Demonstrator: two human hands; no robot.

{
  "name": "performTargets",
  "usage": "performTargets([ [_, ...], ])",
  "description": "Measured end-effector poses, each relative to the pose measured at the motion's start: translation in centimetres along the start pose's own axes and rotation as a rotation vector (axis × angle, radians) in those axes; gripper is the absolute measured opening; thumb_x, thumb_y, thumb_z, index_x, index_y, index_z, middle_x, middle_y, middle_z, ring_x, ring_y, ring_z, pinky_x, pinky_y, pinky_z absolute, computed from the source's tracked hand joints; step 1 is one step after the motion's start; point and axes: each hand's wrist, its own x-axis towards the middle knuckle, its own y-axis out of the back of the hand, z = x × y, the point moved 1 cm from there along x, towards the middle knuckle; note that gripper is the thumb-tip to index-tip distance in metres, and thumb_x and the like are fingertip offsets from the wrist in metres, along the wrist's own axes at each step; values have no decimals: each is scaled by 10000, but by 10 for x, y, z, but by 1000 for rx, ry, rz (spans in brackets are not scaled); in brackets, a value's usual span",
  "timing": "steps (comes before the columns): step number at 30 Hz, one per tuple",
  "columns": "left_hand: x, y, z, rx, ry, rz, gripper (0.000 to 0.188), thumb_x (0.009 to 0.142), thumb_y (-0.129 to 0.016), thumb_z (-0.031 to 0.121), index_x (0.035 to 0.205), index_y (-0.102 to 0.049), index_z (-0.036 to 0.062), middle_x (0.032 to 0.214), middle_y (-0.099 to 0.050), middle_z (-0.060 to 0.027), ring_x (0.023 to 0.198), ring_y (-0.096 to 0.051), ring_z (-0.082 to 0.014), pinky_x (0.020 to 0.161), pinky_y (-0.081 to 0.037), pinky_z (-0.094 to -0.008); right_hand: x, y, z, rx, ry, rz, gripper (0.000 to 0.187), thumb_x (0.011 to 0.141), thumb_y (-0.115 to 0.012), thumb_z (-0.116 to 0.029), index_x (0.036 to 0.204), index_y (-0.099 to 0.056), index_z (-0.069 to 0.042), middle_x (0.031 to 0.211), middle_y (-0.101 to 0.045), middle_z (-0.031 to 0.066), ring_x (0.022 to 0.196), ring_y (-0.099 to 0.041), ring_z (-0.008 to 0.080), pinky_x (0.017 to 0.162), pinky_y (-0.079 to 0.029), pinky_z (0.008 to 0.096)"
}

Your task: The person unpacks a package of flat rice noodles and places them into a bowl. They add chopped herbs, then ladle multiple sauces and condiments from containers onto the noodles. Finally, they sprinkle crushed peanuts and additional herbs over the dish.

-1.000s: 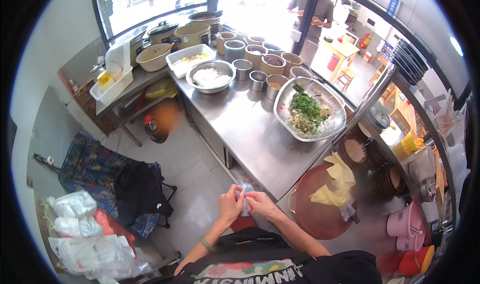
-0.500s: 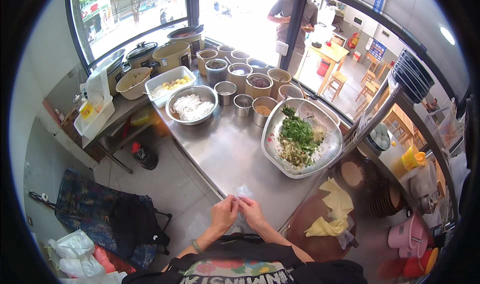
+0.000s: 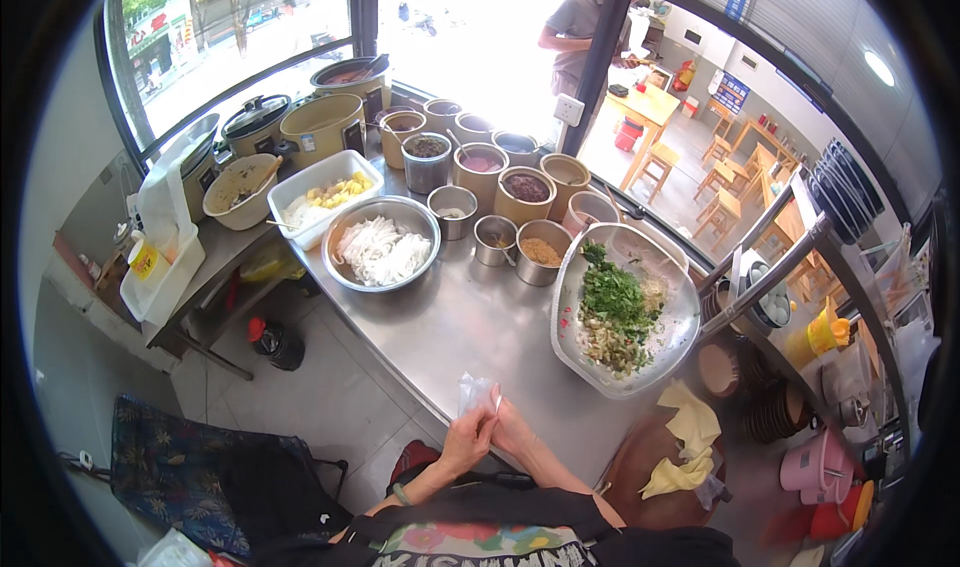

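Note:
My left hand (image 3: 468,441) and my right hand (image 3: 513,428) are close together over the near edge of the steel counter, fingers closed. A thin, crumpled piece of clear plastic (image 3: 473,391) sticks up from between them; I cannot make out whether it is a bag or a glove. The right fingertips pinch a pale bit that looks like part of the same plastic. Ahead to the right stands a large clear tub (image 3: 570,339) with chopped green herbs (image 3: 618,295) and other minced pieces. Ahead to the left, a steel bowl (image 3: 336,270) holds white strips (image 3: 385,250).
Several sauce and seasoning pots (image 3: 523,195) line the counter's back. A white tray (image 3: 290,189) with yellow pieces stands behind the bowl. Yellow cloths (image 3: 690,422) lie on a round brown board (image 3: 640,482) at right. A folding chair (image 3: 180,467) is at left; a person (image 3: 580,42) stands outside.
My view has shifted, so the counter's things sit differently in it. My right hand has risen slightly beyond the left, and the plastic now stands up to the left of its fingertips.

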Motion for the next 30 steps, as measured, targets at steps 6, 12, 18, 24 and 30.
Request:
performTargets([
  [6, 72, 75, -33, -5, 18, 97, 107, 885, -617, 79, 826, -553, 17, 620, -571, -119, 561, -562, -215, 527, -431, -337, 118, -59, 9, -62, 127, 202, 387, 995, -452, -425, 1167, -550, -92, 1000, -607, 29, 861, -600, 144, 753, -530, 313],
  [12, 127, 134, -52, -119, -46, 253, 108, 877, -628, 52, 817, -544, 18, 599, -550, -80, 537, -520, -144, 514, -410, -304, 188, -119, -2, -161, 232, -132, 266, 955, -521, -361, 1045, -613, -128, 882, -615, 4, 795, -603, 131, 682, -520, 300],
  [18, 136, 128, -58, -294, -6, 149, 101, 908, -607, 36, 832, -543, 19, 599, -533, 4, 548, -468, -43, 489, -374, -232, 195, -107, -29, -296, 231, 200, 289, 977, -482, -352, 1050, -602, -100, 885, -610, 21, 723, -584, 138, 623, -511, 300],
  [24, 130, 118, -59, -376, -5, -84, 108, 907, -601, 16, 833, -523, 20, 586, -500, 15, 555, -433, -34, 493, -355, -217, 219, -56, -20, -404, 39, 315, 426, 942, -504, -511, 1053, -617, -115, 889, -572, -10, 778, -524, 115, 668, -448, 287],
  [30, 141, 117, -38, -355, -152, -298, 110, 885, -600, -1, 825, -508, -6, 606, -504, -95, 529, -478, -143, 506, -395, -292, 222, -70, -37, -342, 62, 505, 797, 867, -423, -707, 1384, -422, -100, 1236, -519, 88, 1174, -467, 252, 959, -414, 409],
])
